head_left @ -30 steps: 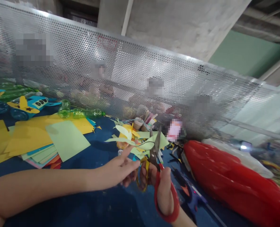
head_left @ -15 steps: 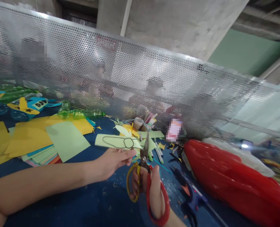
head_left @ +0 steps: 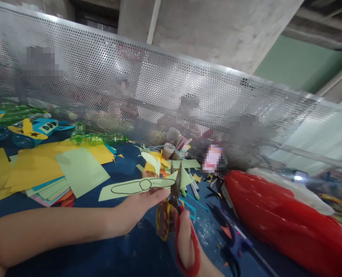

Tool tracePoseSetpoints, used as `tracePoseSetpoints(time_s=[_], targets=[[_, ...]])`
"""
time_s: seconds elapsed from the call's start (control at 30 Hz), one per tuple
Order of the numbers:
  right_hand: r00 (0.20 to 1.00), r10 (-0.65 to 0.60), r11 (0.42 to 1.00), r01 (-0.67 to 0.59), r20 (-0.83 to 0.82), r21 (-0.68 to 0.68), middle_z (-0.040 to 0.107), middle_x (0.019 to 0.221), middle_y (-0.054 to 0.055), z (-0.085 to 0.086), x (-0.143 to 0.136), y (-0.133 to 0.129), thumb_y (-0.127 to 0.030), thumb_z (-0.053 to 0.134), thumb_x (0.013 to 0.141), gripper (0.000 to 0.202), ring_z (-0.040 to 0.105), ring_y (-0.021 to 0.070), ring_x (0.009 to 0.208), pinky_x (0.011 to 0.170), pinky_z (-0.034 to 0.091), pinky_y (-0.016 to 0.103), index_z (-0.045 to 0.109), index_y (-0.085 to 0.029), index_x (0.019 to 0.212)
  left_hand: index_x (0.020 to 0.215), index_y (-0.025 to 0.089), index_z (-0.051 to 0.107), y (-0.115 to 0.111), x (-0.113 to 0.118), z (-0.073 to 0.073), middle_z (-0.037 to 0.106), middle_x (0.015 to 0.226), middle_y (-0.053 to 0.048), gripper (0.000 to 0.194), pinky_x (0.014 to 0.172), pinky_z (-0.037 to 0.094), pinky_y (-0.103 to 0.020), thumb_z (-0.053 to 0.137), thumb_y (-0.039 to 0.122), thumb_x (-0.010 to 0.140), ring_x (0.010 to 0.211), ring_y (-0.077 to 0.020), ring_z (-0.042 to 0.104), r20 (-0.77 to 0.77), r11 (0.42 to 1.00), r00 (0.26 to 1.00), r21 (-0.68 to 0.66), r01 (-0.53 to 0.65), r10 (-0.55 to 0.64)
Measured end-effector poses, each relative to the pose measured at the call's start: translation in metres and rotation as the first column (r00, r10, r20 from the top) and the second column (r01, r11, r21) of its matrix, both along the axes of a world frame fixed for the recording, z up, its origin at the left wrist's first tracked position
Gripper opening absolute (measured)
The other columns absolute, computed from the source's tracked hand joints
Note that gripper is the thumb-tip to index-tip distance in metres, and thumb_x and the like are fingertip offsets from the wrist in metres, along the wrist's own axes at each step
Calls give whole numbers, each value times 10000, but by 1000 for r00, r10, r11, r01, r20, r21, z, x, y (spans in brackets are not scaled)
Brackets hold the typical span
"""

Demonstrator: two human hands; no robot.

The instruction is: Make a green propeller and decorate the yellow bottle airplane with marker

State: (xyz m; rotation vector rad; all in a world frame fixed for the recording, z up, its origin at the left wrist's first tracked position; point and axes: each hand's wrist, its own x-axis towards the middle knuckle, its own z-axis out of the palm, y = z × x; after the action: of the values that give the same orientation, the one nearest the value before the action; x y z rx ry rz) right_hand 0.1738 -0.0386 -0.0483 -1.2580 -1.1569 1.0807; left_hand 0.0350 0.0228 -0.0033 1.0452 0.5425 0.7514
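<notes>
Scissors [head_left: 175, 191], blades parted; outlined green strip [head_left: 124, 188].
Left of scissors: left hand [head_left: 138, 207], grip closed on strip, apparently keeping outline exposed. At scissors' handles: right hand [head_left: 185, 231], grip closed.

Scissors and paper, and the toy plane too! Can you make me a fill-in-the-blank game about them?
The right hand holds scissors with one yellow handle and one ____ handle.
The left hand holds a paper strip coloured pale ____.
The blue toy plane has a ____ piece with dark stars on it.

Missing words: red; green; yellow.
</notes>
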Motion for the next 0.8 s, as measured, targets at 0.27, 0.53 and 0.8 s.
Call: tracePoseSetpoints(time_s=[0.27,0.53,0.8], targets=[[999,-20,998,22,36,-52,491,596,17,11,-2,-2,-841,406,718,641,457,174,537,548,514,350,590,-228,737,802,156,674,6,1,3,671,831,-52,322,916,453,-373,698,473,750,855,-192,606,-26,968,969,52,-245,246],[995,38,996,-30,96,-81,513,643,23,15,7,0,-818,407,744,655,475,162,581,583,531,340,633,-207,806,759,139,675,15,2,2,662,775,-50,306,860,477,-358,710,442,739,780,-171,589,29,965,968,78,-249,248],[995,36,997,-29,91,-77,541,688,40,16,11,2,-808,406,754,654,501,178,607,509,515,306,646,-208,854,725,140,665,17,1,4,648,748,-42,305,820,473,-328,694,443,757,761,-163,589,-16,970,975,107,-219,222]])
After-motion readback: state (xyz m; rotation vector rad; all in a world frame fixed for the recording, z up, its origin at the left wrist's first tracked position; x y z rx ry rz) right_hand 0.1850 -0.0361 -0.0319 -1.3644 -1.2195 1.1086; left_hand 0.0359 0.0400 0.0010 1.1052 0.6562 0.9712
